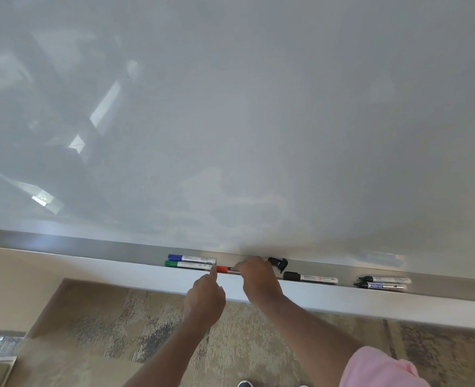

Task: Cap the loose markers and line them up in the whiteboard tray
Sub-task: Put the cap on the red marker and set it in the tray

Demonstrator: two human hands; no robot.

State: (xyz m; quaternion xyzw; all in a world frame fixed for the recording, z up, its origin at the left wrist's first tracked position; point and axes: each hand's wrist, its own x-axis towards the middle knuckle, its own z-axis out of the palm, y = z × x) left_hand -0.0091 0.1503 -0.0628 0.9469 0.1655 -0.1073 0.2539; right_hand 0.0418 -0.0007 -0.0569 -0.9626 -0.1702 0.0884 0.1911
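A red marker (226, 269) lies in the metal whiteboard tray (119, 251). My right hand (257, 277) is closed over its right part. My left hand (204, 298) has its fingers curled and one fingertip touching the marker's red cap end. To the left, a blue-capped marker (191, 258) and a green-capped marker (188, 264) lie side by side. To the right are loose black caps (278, 263), a black-capped marker (310, 277), and two black markers (384, 282) farther along.
The large whiteboard (230, 121) fills the upper view. A white ledge (370, 303) runs below the tray. Patterned carpet (119, 331) lies underneath, and a shoe tip (244, 384) shows at the bottom edge.
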